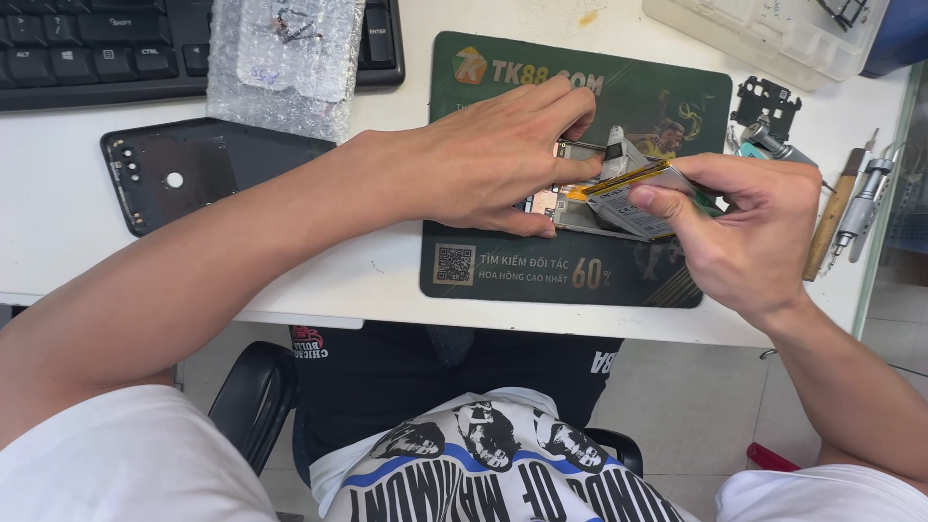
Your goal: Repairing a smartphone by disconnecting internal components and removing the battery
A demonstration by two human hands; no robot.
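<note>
**White bench, green mat: battery coming out of an opened phone**

White desk (58, 208) with a dark green work mat (541, 275) in the middle; the work sits on the mat.

- Opened phone body (561, 211) lies flat on the mat, mostly hidden under both hands. Metal shielding visible at its top end.
- Left hand (493, 159) presses down on the phone, fingers curled together over its upper part, thumb along the lower edge. It pins the chassis rather than gripping anything separate.
- Right hand (749, 227) is pinched shut on the battery (628, 205), a flat grey cell with a yellow edge strip. Battery is tilted, right edge raised off the phone, left edge still at or in the bay. Can't tell whether the adhesive or flex is still attached; fingers cover it.
- Removed back cover (179, 174) lies inner face up, left of the mat, well apart.
- Bubble-wrap bag (285, 58) rests partly on the keyboard (97, 43).
- Black inner bracket (767, 101) near the mat's top right corner; screwdrivers and a wooden-handled tool (846, 208) at the right desk edge; clear parts tray (764, 39) top right.

Step, as I judge it: mid battery lift.

Next move calls for a steady, shallow peel with the chassis held flat, no bending of the cell, and a check that the connector is free first.
</note>
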